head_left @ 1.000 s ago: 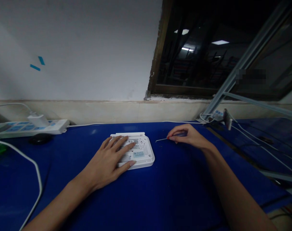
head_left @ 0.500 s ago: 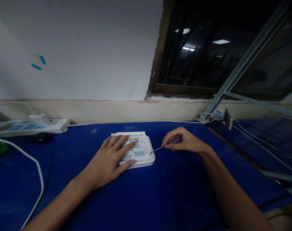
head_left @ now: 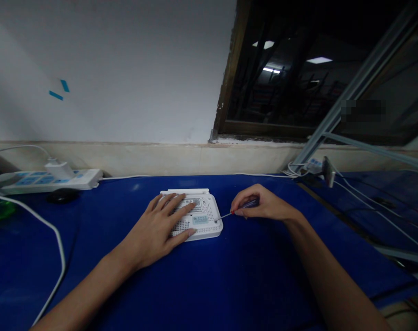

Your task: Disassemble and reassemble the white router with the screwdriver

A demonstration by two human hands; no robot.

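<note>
A white router lies on the blue tabletop, its vented, labelled underside facing up. My left hand rests flat across its left part with fingers spread, hiding much of that side. To the right, my right hand is closed around a screwdriver with a thin metal shaft and a red bit near the handle's front. The shaft slants down to the left, and its tip meets a dark screw hole at the router's near right corner. Most of the handle is hidden in my fingers.
On the left, a white power strip holds a plugged-in white adapter, with a black mouse-like object in front. A white cable curves down the left side. Right of me stand a metal frame and a phone-like device.
The screwdriver and right hand have shifted very slightly, the tip staying at the router's corner. The whole view has moved a little; my left hand keeps its place on the router.
</note>
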